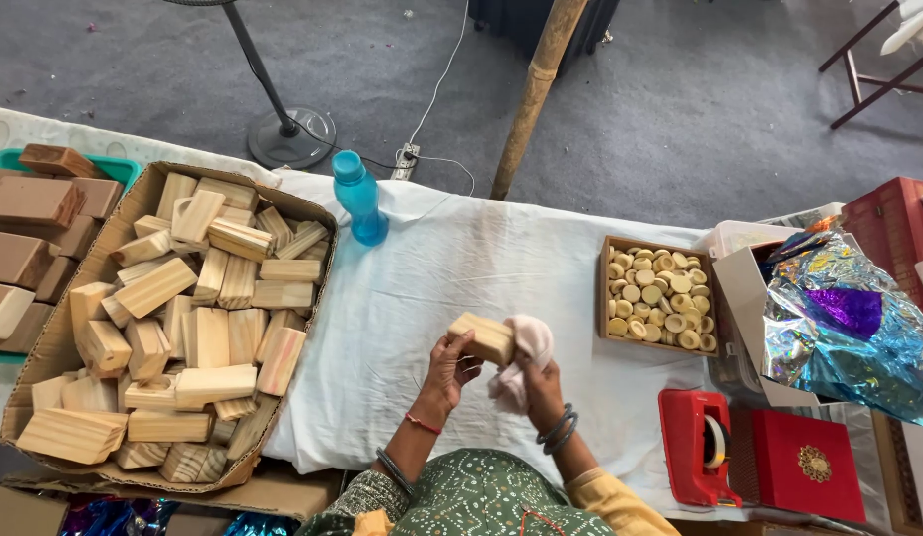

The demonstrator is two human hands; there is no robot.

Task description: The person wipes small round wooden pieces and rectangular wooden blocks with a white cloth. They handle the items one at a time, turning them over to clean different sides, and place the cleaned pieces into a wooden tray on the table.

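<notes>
Holding a pale wooden block (484, 337) above the white cloth-covered table (481, 268), a person works at the near edge, seen from a head-worn camera. The left hand (449, 365) has its fingers curled and pressed around the block's left end, while the right hand (539, 382) presses a bunched pinkish cloth (526, 352) against the block's right end, fingers closed on the cloth. The block sits raised off the table, near the middle, tilted slightly.

To the left, a large cardboard box (312, 213) is heaped with similar wooden blocks (193, 328); further left lie darker brown blocks (29, 213) in a green tray. A blue bottle (359, 199) stands upright at the far side. To the right sits a shallow wooden tray (605, 298) of small round pale discs (660, 298) (their material cannot be told), and nearer, a red tape dispenser (700, 447), a red box (807, 465) and crumpled shiny foil (839, 328).

The grip looks light on the left end: should the cloth push too hard, the block could slip and drop onto the table. The loose cloth could also snag on a rough corner.
</notes>
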